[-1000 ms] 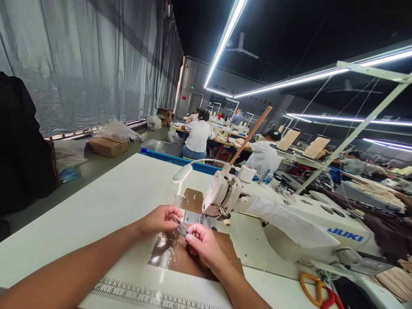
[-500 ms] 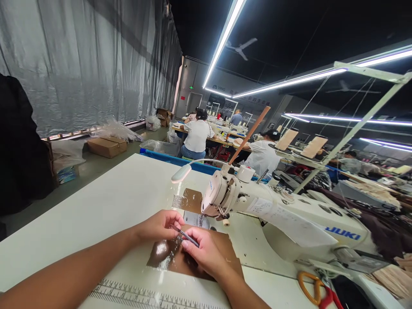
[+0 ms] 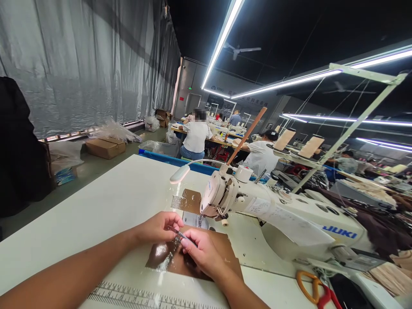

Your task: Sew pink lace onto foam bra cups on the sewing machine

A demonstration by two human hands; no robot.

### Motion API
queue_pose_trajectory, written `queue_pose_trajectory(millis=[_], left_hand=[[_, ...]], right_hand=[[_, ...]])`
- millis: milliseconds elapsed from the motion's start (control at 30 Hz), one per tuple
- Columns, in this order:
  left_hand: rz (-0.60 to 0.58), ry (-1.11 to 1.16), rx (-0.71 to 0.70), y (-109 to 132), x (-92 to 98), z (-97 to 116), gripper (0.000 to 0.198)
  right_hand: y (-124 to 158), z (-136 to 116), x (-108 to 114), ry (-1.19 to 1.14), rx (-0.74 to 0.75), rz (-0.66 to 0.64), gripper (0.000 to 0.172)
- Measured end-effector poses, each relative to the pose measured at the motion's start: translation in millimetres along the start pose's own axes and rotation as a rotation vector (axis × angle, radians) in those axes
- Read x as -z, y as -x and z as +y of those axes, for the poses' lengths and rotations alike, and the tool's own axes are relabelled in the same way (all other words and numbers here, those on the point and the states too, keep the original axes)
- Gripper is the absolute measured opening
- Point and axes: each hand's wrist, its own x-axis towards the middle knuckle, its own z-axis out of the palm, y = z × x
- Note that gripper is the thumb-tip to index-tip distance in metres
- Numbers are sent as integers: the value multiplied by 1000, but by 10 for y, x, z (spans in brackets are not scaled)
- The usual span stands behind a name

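Observation:
My right hand (image 3: pixel 201 249) is closed around slim grey tweezers (image 3: pixel 184 236), thumb along the side. Their tip points left to my left hand (image 3: pixel 161 226), whose thumb and fingers are pinched together there. Whatever lies between those left fingertips is too small to make out. Beneath both hands a brown sheet (image 3: pixel 220 246) with a shiny clear surface lies on the white table, in front of the needle area of a white JUKI sewing machine (image 3: pixel 212 195). Another brown piece (image 3: pixel 192 199) lies behind the presser foot.
A ruler scale (image 3: pixel 128 296) runs along the table's front. Scissors with orange and red handles (image 3: pixel 310 285) lie at the lower right. A small lamp (image 3: pixel 180 174) hangs over the machine bed. Thread cones (image 3: pixel 285 139) stand behind. Other people sit at machines farther back.
My hands hold nearly the same place and pose, with only a slight shift of the fingers on the tweezers. The whole view has moved a little.

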Motion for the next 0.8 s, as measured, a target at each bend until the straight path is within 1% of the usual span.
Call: queue_pose_trajectory(millis=[100,233,433,633,800], left_hand=[[4,18,-4,-4,-1,17,29],[10,41,-39,-2,9,10,28],[25,49,-76,10,9,0,24],[14,61,-104,22,-10,48,23],[19,61,-99,15,0,23,22]], right_hand=[[3,22,0,-49,43,3,45],[10,9,4,-67,60,-16,53],[2,-14,10,-63,77,-45,54],[-5,-9,21,-78,54,-31,55],[-10,-6,27,-82,49,-44,55]])
